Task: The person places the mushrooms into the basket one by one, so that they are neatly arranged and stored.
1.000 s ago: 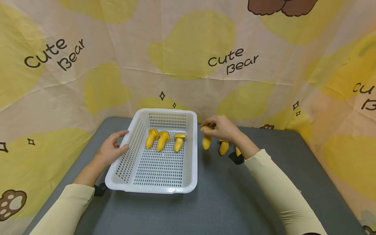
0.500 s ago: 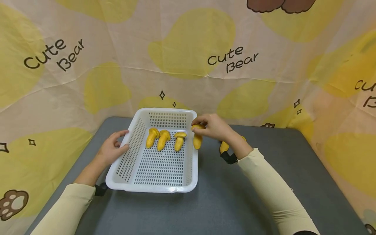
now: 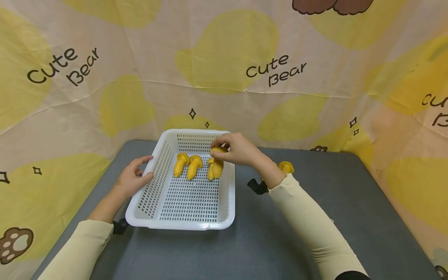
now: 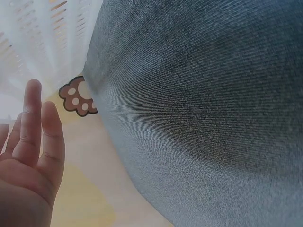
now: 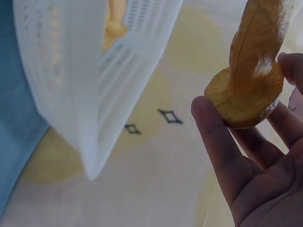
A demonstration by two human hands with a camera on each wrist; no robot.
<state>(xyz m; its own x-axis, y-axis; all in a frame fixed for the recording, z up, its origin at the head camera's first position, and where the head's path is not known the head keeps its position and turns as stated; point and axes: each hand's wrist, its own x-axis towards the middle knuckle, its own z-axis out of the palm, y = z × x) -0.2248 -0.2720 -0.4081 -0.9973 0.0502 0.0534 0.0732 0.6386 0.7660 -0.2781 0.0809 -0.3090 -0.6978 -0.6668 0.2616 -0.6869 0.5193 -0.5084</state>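
Note:
My right hand (image 3: pixel 238 149) pinches a yellow mushroom (image 3: pixel 217 167) by its cap, stem hanging down, over the right part of a white plastic basket (image 3: pixel 190 225). In the right wrist view the mushroom (image 5: pixel 253 71) sits between thumb and fingertips, glossy and brownish yellow. Inside the basket lie two mushrooms side by side, the left one (image 3: pixel 180 165) and the middle one (image 3: pixel 194 167). A third mushroom (image 3: pixel 210 173) is partly hidden behind the held one. At the basket's left rim my left hand (image 3: pixel 131 177) rests with thumb and index finger extended; its fingers (image 4: pixel 33 118) look nearly straight.
Another yellow mushroom (image 3: pixel 286 167) lies on the grey table (image 3: pixel 266 233) to the right, partly behind my right forearm. A further piece there is almost hidden. Close behind the table hangs a patterned cloth (image 3: pixel 217 54).
My right hand has carried the mushroom leftward, from beside the basket across its right rim to above the inside. The left hand and the basket stay where they were.

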